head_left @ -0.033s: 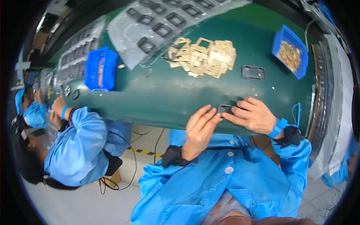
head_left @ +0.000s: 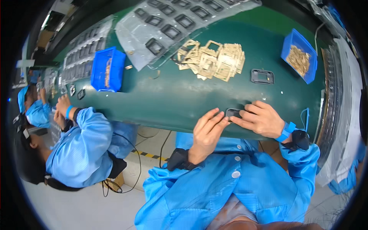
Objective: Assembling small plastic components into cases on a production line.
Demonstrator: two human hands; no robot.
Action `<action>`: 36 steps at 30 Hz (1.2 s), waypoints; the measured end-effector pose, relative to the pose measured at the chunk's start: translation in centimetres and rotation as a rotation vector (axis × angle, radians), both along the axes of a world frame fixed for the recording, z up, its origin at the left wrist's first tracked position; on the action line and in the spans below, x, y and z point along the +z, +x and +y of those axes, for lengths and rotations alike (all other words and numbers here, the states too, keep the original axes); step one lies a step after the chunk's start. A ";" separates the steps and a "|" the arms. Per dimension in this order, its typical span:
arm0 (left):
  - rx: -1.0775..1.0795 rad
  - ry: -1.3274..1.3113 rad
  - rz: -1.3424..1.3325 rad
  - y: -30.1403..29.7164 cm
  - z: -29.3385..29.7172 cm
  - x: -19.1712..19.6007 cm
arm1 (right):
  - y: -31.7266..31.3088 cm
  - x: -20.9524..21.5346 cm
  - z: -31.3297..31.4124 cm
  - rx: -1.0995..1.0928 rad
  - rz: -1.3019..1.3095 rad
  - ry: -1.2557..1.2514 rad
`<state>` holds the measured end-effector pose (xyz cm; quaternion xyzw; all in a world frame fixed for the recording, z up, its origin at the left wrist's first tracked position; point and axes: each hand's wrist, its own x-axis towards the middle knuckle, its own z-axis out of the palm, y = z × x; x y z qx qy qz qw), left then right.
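The green table [head_left: 161,103] carries a clear plastic sheet [head_left: 134,50] set with dark frames [head_left: 160,51], a loose pile of cream-coloured cut-outs [head_left: 220,61] and, at the right, a blue bin [head_left: 311,71] of small tan pieces [head_left: 298,59]. At its near edge, the left hand [head_left: 207,132] and right hand [head_left: 262,119] grip opposite sides of a dark case [head_left: 233,112] (a similar case [head_left: 255,76] lies farther back).

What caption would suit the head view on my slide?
Left hand and right hand handle a dark frame at the green table.
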<state>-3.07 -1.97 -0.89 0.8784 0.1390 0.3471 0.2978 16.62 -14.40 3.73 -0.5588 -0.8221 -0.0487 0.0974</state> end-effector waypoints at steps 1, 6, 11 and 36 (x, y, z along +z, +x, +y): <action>0.008 -0.011 -0.010 0.0 -0.1 -0.1 | 0.0 0.0 0.4 0.012 -0.001 0.013; 0.032 -0.004 -0.017 -0.8 0.1 0.2 | 0.1 -0.1 0.7 0.067 -0.009 -0.002; 0.039 -0.012 -0.018 -0.7 0.4 -0.1 | 0.3 -0.4 1.1 0.090 0.058 -0.012; -0.247 -0.218 0.197 1.2 3.3 2.2 | -2.8 -0.1 -1.4 -0.487 0.430 0.046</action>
